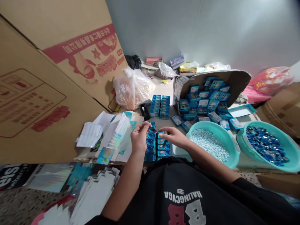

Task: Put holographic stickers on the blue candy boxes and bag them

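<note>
My left hand (140,135) pinches a small dark strip (153,129) between thumb and fingertips, above two rows of small blue boxes. My right hand (173,136) is just right of it, fingers stretched out and apart, fingertips close to the strip's free end; whether they touch it I cannot tell. Below my hands, the left row of open blue boxes (150,148) shows round blue recesses. The right row of blue boxes (163,153) is partly covered by my right hand. Another dark piece (165,144) shows under my right fingers.
Turquoise basins hold pale pellets (208,143) and shiny blue pieces (267,145). Blue boxes spill from a tipped carton (234,82). More blue boxes (160,107) stand behind, beside a black holder (144,112). Paper sheets (112,131) and a big cardboard box (58,78) are left.
</note>
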`<state>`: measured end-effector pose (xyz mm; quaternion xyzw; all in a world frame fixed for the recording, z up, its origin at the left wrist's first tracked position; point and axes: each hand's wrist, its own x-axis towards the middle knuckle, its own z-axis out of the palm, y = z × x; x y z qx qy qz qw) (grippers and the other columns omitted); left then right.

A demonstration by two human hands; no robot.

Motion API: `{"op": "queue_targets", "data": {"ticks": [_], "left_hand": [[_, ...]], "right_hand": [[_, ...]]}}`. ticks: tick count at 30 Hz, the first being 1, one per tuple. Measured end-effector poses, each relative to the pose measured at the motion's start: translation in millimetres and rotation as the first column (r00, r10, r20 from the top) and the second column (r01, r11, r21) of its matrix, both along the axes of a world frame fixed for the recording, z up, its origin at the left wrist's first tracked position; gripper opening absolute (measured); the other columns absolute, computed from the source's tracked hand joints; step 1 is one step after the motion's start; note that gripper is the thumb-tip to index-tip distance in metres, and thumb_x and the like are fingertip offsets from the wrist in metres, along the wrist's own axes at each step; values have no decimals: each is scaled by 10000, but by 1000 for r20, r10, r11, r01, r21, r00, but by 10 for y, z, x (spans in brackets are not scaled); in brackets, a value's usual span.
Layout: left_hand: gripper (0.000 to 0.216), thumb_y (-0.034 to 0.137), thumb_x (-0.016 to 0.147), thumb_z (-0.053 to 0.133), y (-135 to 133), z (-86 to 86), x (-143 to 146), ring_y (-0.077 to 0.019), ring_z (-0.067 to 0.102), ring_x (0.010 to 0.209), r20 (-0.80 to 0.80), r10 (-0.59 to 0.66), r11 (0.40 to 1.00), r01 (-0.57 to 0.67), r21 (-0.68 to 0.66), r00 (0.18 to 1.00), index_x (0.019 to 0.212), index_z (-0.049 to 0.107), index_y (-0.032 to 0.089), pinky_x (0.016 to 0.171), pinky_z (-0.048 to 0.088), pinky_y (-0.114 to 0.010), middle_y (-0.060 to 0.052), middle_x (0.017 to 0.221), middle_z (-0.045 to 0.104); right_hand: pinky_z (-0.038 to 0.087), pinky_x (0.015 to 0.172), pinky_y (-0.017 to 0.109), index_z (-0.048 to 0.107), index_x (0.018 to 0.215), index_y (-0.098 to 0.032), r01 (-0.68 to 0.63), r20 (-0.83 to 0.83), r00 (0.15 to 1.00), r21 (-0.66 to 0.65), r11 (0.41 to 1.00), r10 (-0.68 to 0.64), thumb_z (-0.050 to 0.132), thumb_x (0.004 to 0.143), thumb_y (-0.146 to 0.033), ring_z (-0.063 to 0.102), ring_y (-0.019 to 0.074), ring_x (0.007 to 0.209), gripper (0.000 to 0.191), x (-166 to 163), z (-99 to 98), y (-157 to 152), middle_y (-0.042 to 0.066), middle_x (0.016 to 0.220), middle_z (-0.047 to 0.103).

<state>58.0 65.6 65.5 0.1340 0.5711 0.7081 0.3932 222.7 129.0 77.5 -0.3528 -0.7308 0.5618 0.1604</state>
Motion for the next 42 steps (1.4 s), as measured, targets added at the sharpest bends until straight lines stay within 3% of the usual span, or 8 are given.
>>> {"op": "queue_targets", "data": {"ticks": [7, 12, 19, 27, 31, 35, 38, 42], "left_hand": [[347, 268, 557, 867, 148, -79, 72, -133, 685, 712, 315, 11, 1000, -9, -9, 949, 803, 656, 143, 729, 534, -268, -23, 763, 723], [285, 259, 638, 824, 152, -88, 23, -126, 688, 733, 332, 27, 999, -12, -47, 943, 828, 641, 154, 723, 536, -258, -24, 802, 724], [315, 421, 705, 749, 261, -249, -85, -198, 699, 802, -128, -70, 979, 44, -200, 989, 822, 619, 158, 778, 549, -343, -93, 844, 723], [196, 406, 732, 687, 323, -345, -489, -261, 620, 918, -604, -168, 926, -86, -367, 779, 723, 664, 212, 887, 452, -355, -77, 828, 688], [279, 453, 763, 672, 331, -274, -554, -227, 620, 873, -607, -291, 918, 37, -395, 740, 873, 703, 199, 844, 462, -327, -77, 911, 703], [431, 489, 774, 686, 324, -192, -512, -215, 624, 968, -482, -474, 872, 316, -374, 737, 1104, 697, 211, 853, 470, -301, -98, 1146, 681], [398, 521, 810, 631, 327, -182, -503, -207, 638, 854, -387, -603, 791, 462, -401, 698, 987, 722, 176, 769, 481, -291, -84, 954, 719], [409, 530, 824, 573, 363, -257, -544, -190, 631, 717, -389, -622, 767, 428, -477, 680, 853, 720, 150, 662, 471, -274, -52, 771, 714]], "right_hand": [[225, 496, 236, 652, 983, -147, 90, -168, 979, -172, 981, -119, 674, 759, -601, 297, 87, 520, 506, -299, -469, 163, -92, 551, 351], [242, 497, 218, 575, 1101, -167, 21, -266, 961, -190, 982, -72, 726, 713, -579, 288, 83, 528, 586, -289, -559, 279, -114, 572, 310], [261, 514, 238, 589, 694, -160, 4, -193, 981, -134, 991, -31, 609, 804, -596, 365, 98, 547, 450, -353, -619, 376, -45, 574, 431], [264, 513, 245, 593, 641, -156, 141, 7, 990, -148, 979, -142, 604, 761, -552, 381, 107, 524, 414, -427, -845, 710, -32, 543, 457], [247, 522, 242, 594, 663, -160, 56, -40, 997, -131, 990, -61, 621, 761, -561, 349, 101, 544, 413, -409, -736, 682, -48, 554, 419], [253, 538, 242, 579, 684, -165, -90, -169, 984, -165, 982, 62, 614, 790, -577, 330, 104, 565, 427, -426, -564, 638, -53, 567, 391], [245, 532, 238, 573, 695, -169, -137, -205, 974, -188, 973, 97, 615, 792, -605, 316, 102, 564, 449, -452, -491, 656, -58, 569, 375], [223, 513, 236, 575, 676, -166, -90, -72, 994, -123, 988, 82, 603, 803, -572, 315, 96, 545, 426, -485, -514, 703, -62, 555, 369]]}}
